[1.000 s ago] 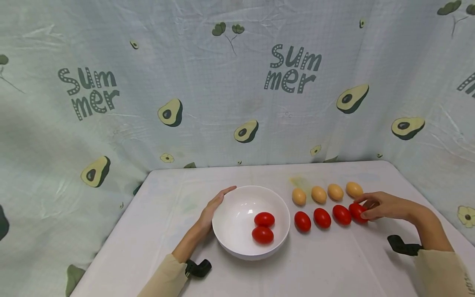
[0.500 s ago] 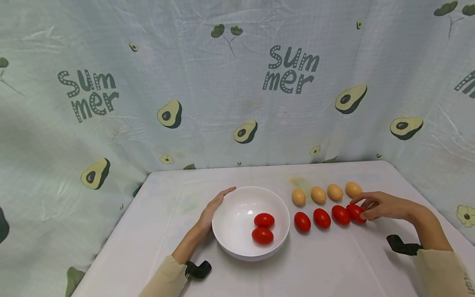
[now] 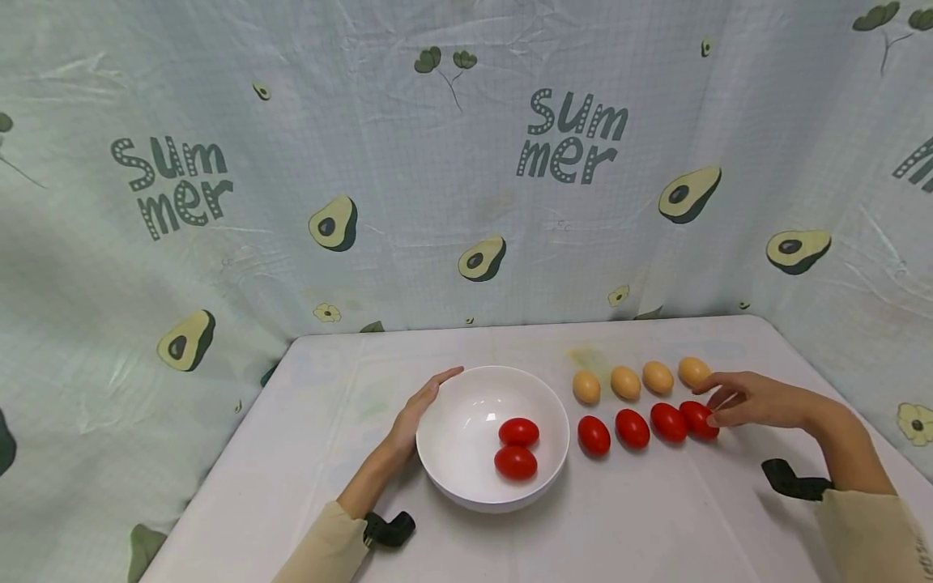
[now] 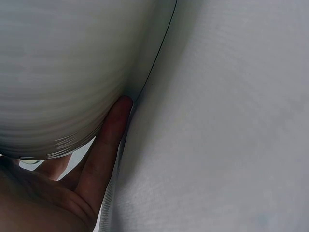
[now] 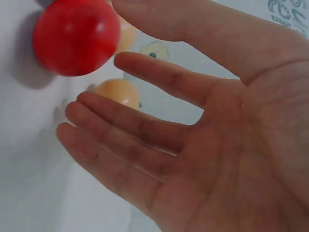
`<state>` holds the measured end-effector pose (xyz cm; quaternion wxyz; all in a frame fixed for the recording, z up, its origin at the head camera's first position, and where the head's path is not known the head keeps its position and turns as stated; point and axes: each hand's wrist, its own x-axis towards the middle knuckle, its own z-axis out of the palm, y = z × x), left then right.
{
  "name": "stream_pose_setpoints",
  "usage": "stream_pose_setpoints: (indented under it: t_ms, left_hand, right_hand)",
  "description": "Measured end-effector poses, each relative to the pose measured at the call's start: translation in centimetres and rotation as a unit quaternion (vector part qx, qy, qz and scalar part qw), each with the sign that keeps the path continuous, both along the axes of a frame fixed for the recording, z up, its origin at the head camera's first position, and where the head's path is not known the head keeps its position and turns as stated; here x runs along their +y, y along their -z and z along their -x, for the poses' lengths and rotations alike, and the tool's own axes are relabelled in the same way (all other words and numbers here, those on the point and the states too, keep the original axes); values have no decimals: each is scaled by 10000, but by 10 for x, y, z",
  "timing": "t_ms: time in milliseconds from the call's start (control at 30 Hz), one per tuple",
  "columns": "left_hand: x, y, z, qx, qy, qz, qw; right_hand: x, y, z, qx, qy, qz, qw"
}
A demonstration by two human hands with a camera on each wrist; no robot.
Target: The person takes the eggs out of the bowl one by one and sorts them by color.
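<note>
In the head view, my left hand [image 3: 415,413] rests against the left side of a white bowl [image 3: 445,453], its fingers extended along the outer wall. Two red eggs [image 3: 516,462] lie inside the bowl. Over at the right, my right hand [image 3: 765,402] hovers at the rightmost red egg [image 3: 697,420] of a row, thumb tip right by it. The right wrist view shows its fingers [image 5: 140,140] spread and relaxed, with that red egg [image 5: 75,38] just beyond the thumb. In the left wrist view, a fingertip [image 4: 120,108] lies along the curved bowl [image 4: 58,72].
Several yellow eggs [image 3: 625,383] form a row behind the red row, right of the bowl. A white cloth covers the table [image 3: 619,518]. A printed curtain [image 3: 408,178] hangs behind it and along both sides.
The rightmost red egg has shifted slightly left, up to its neighbour. My right hand's fingers have loosened and lifted a little from it. The left hand and bowl have stayed in place.
</note>
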<state>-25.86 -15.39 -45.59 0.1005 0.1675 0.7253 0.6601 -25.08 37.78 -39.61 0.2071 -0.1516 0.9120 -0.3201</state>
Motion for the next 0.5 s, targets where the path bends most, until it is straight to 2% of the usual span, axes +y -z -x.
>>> stream_pose_setpoints:
  t_ms: [200,367,500]
  left_hand:
    - [0,-2,1,-8,40,-19,10000]
    - [0,-2,1,18,57,-64,10000]
    - [0,-2,0,30,37,-13,10000]
  right_hand:
    - [-9,-12,-3,577,-35,-54,9983]
    - [-21,-21,-5,1197,-98,-6,9928]
    - [-33,-25,-7,1415,-128,156,9897]
